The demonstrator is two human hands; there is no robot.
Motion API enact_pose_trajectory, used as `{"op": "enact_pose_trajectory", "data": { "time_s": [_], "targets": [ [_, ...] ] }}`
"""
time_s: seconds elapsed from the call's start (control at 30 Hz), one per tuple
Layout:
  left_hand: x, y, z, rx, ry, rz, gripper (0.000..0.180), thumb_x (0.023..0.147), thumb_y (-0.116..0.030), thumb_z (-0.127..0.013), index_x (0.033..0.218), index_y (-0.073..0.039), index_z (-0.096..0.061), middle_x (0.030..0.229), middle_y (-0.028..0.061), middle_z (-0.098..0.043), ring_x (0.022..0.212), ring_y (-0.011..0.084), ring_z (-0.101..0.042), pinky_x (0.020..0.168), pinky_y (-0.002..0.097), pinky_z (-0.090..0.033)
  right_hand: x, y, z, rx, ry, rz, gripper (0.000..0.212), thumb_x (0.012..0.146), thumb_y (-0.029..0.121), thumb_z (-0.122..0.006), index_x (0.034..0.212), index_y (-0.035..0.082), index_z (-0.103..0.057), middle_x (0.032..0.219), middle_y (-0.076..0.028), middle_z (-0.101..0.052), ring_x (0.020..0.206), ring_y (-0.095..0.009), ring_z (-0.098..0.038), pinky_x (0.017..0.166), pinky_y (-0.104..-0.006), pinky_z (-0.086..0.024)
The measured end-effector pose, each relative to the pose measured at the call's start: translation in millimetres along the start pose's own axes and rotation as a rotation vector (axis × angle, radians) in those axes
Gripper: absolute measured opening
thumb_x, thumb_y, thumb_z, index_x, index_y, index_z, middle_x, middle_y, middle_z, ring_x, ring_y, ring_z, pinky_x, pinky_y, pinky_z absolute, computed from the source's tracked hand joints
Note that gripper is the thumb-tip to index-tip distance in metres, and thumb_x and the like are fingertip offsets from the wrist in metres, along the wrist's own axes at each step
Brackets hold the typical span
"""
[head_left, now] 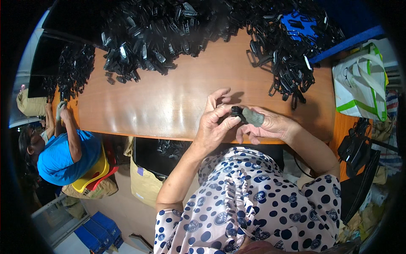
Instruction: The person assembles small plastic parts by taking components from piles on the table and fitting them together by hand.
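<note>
A small black plastic part [237, 111] is pinched between my two hands, just above the table's near edge. My left hand [215, 122] grips its left side with thumb and index finger, the other fingers curled loosely upward. From the other side, my right hand [270, 125] closes on the part. A grey-green ribbed cloth cover [253, 117] sits on my right thumb. Past my hands lies a heap of black oblong plastic frames [292, 72] at the right. A larger heap of glossy black plastic parts [156, 38] spreads along the table's far side. The part's exact shape is mostly hidden by my fingers.
The wooden table [144, 106] carries both heaps; a blue tray [299, 25] shows beneath the right one. A white-green bag [359, 84] stands at the right. To the left, a person in a blue shirt [69, 156] works at another heap. A black bin [152, 156] is under the table.
</note>
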State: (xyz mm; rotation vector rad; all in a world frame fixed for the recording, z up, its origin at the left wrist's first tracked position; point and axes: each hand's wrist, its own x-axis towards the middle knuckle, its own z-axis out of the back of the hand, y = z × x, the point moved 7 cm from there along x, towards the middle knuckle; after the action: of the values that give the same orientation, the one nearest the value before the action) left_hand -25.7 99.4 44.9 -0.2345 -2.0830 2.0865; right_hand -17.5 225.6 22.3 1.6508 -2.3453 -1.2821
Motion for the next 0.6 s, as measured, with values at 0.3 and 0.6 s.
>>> {"op": "enact_pose_trajectory", "data": {
  "time_s": [0.3, 0.6],
  "targets": [
    [34, 14, 6, -0.333, 0.066, 0.114, 0.031, 0.092, -0.024, -0.058, 0.113, -0.001, -0.060, 0.137, 0.0154, -0.038, 0.119, 0.0249, -0.046, 0.097, 0.0383, -0.041, 29, 20, 6, -0.007, 0.012, 0.114, 0.039, 0.094, 0.040, -0.052, 0.102, 0.002, -0.055, 0.087, -0.008, -0.060, 0.077, -0.013, -0.058, 0.064, -0.0245, -0.048],
    [141, 26, 51, 0.233, -0.149, -0.044, 0.014, 0.093, -0.013, -0.052, 0.099, -0.002, -0.056, 0.091, 0.0056, -0.063, 0.075, 0.0102, -0.057, 0.065, 0.0220, -0.048, 24, 127, 48, -1.608, -0.609, 0.479, 0.036, 0.080, 0.021, -0.067, 0.105, 0.000, -0.051, 0.091, -0.013, -0.061, 0.085, -0.024, -0.061, 0.067, -0.0348, -0.051]
  ]
}}
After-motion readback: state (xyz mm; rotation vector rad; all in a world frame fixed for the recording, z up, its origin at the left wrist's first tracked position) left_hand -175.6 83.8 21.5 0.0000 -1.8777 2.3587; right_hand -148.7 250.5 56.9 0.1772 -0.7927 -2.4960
